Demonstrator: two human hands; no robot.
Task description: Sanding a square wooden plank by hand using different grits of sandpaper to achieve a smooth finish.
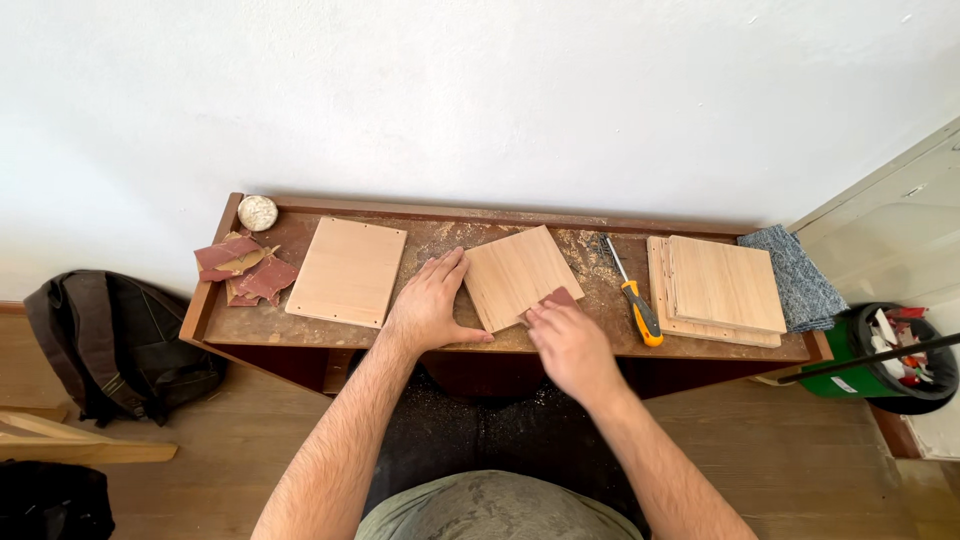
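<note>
A light square wooden panel (pixel 515 272) lies tilted on the dusty brown workbench (pixel 215 330). My left hand (pixel 430 305) rests flat on the bench, fingers spread, bracing the panel's left edge. With its fingers closed, my right hand (pixel 568 340) presses a small piece of reddish sandpaper (pixel 560 297) against the panel's near right corner.
Another wooden panel (pixel 347 271) lies to the left, beside torn sandpaper scraps (pixel 245 268) and a round white tin (pixel 257 212). A yellow-handled screwdriver (pixel 635 298), stacked panels (pixel 718 288) and a grey cloth (pixel 800 275) sit on the right. A black backpack (pixel 110 340) and green bucket (pixel 885 370) stand on the floor.
</note>
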